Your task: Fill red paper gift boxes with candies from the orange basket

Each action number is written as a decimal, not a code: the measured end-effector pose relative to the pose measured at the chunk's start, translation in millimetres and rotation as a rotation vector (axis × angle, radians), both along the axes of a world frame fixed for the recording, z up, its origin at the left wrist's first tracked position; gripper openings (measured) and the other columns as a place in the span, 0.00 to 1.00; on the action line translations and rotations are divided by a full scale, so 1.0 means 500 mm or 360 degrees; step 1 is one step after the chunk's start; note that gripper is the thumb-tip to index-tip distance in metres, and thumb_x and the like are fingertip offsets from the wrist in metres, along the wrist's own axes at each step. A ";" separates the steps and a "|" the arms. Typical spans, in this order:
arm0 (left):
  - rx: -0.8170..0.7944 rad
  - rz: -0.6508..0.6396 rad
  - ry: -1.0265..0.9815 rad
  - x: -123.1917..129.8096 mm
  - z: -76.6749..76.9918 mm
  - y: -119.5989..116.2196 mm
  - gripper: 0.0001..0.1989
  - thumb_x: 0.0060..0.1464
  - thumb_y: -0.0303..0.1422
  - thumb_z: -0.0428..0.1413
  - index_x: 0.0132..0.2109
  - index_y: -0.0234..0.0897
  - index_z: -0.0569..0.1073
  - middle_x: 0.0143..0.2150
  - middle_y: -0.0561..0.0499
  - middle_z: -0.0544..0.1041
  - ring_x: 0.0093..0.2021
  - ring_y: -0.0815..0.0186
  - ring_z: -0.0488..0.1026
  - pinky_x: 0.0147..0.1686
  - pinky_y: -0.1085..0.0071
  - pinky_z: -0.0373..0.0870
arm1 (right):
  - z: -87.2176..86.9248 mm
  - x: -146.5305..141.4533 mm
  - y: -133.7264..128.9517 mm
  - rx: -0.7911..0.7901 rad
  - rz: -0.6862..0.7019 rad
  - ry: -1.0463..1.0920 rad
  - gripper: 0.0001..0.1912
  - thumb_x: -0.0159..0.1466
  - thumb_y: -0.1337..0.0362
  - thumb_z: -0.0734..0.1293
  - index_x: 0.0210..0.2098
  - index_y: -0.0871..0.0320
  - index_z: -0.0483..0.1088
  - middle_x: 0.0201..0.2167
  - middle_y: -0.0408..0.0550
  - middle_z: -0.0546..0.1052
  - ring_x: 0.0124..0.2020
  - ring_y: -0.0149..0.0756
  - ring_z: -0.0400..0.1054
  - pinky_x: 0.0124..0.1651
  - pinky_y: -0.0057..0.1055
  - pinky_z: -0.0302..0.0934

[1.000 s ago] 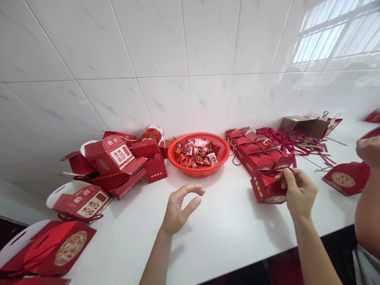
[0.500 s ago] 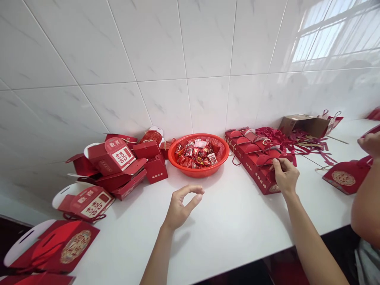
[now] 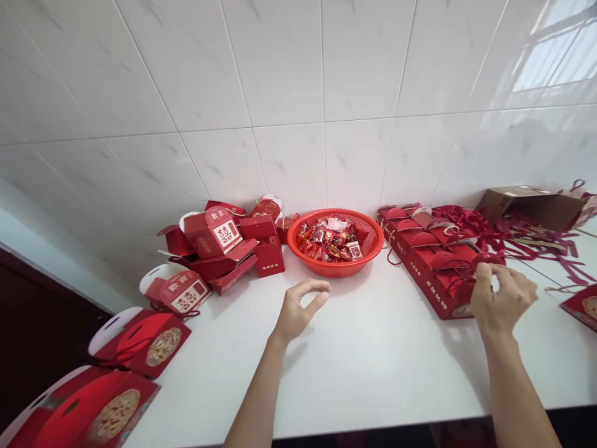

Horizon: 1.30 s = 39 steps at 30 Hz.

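Note:
My left hand hovers over the white table in front of the candy basket, thumb and fingers curved and apart, with nothing between them. My right hand is raised beside the near end of a row of closed red gift boxes; its fingers are loosely bent, a gap shows between thumb and forefinger, and I see nothing held. The boxes stand side by side with arched lids and ribbon or cord ties. Between my hands and the wall sits a red plastic basket with wrapped candies in it.
At left, several red boxes lie piled, and more boxes with open flaps line the table edge. Loose dark red ribbons spill from a cardboard carton at back right. Another red box is at the right edge.
My right hand has let go of the nearest box's top and drawn away to its right. The view has turned left, and the other person's arm has left it. My left hand keeps its pose.

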<state>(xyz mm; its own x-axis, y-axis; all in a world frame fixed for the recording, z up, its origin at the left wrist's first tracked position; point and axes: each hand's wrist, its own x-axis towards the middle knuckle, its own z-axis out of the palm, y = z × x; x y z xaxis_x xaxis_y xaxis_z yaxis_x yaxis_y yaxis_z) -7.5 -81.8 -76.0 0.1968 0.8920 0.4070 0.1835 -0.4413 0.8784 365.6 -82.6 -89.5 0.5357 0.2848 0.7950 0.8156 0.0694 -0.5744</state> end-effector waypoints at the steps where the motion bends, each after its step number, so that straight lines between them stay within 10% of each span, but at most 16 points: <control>1: 0.0036 0.0070 -0.0008 -0.008 -0.001 0.005 0.09 0.56 0.37 0.59 0.40 0.36 0.79 0.41 0.45 0.82 0.43 0.61 0.79 0.48 0.64 0.75 | 0.006 -0.009 -0.009 0.0036 0.0002 0.0009 0.19 0.65 0.50 0.60 0.26 0.55 0.69 0.32 0.59 0.76 0.43 0.54 0.69 0.55 0.55 0.54; 6: 0.0342 0.0691 0.0006 -0.083 0.000 0.023 0.11 0.56 0.38 0.59 0.42 0.37 0.80 0.50 0.43 0.77 0.52 0.58 0.76 0.55 0.61 0.72 | 0.028 -0.081 -0.042 0.0149 0.0283 -0.0035 0.14 0.67 0.57 0.62 0.29 0.56 0.72 0.35 0.56 0.78 0.44 0.50 0.72 0.54 0.50 0.61; 12: 0.0338 0.1446 0.0095 -0.191 0.001 0.026 0.20 0.50 0.37 0.59 0.51 0.35 0.76 0.60 0.39 0.70 0.39 0.62 0.79 0.48 0.59 0.78 | -0.002 -0.177 -0.028 -0.0039 0.0827 -0.0033 0.13 0.66 0.56 0.63 0.30 0.56 0.73 0.35 0.52 0.78 0.37 0.42 0.73 0.43 0.40 0.66; 20: 0.0135 0.1408 0.0291 -0.210 -0.010 0.009 0.17 0.47 0.38 0.57 0.43 0.33 0.77 0.44 0.39 0.80 0.42 0.53 0.81 0.51 0.54 0.76 | -0.044 -0.234 -0.016 -0.0300 0.1271 -0.0020 0.12 0.66 0.58 0.63 0.27 0.54 0.70 0.29 0.50 0.78 0.32 0.40 0.73 0.36 0.35 0.67; 28: 0.0284 0.1438 0.0306 -0.150 0.052 -0.073 0.10 0.51 0.40 0.59 0.35 0.39 0.79 0.35 0.48 0.81 0.33 0.60 0.78 0.40 0.63 0.77 | -0.055 -0.234 -0.020 -0.0376 0.1324 0.0028 0.13 0.67 0.57 0.62 0.28 0.55 0.70 0.27 0.48 0.77 0.26 0.36 0.70 0.32 0.34 0.65; 39: 0.0206 0.0347 0.0165 -0.074 0.096 -0.056 0.05 0.51 0.33 0.61 0.37 0.37 0.79 0.36 0.49 0.79 0.37 0.65 0.77 0.42 0.69 0.79 | -0.030 -0.295 -0.023 -0.0676 0.1722 0.0224 0.14 0.67 0.52 0.64 0.42 0.55 0.71 0.37 0.49 0.78 0.26 0.34 0.70 0.34 0.34 0.68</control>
